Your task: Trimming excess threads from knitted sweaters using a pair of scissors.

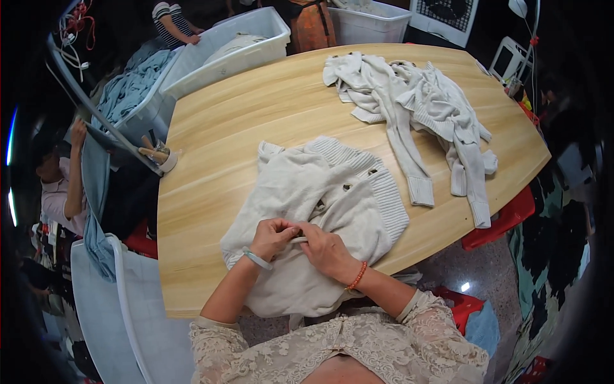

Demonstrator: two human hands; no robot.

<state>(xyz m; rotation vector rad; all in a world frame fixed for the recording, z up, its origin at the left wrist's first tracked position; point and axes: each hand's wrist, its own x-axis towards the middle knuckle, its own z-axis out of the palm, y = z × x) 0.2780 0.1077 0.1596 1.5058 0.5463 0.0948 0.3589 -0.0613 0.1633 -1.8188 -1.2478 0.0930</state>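
A cream knit cardigan (pixel 320 198) with dark buttons lies spread on the pale wooden table (pixel 243 109) right in front of me. My left hand (pixel 272 237), with a pale green bangle on the wrist, pinches a fold of its fabric near the lower middle. My right hand (pixel 326 251), with an orange bead bracelet, grips the same fold from the other side; the two hands touch. A heap of further cream knitwear (pixel 416 102) lies at the far right of the table, apart from both hands.
White plastic bins (pixel 236 48) stand at the far left edge, one holding blue cloth (pixel 131 86). A person in a striped top (pixel 171 19) reaches into a bin. Another person (pixel 61 185) stands at left. Red crates (pixel 505 217) sit below the table's right edge.
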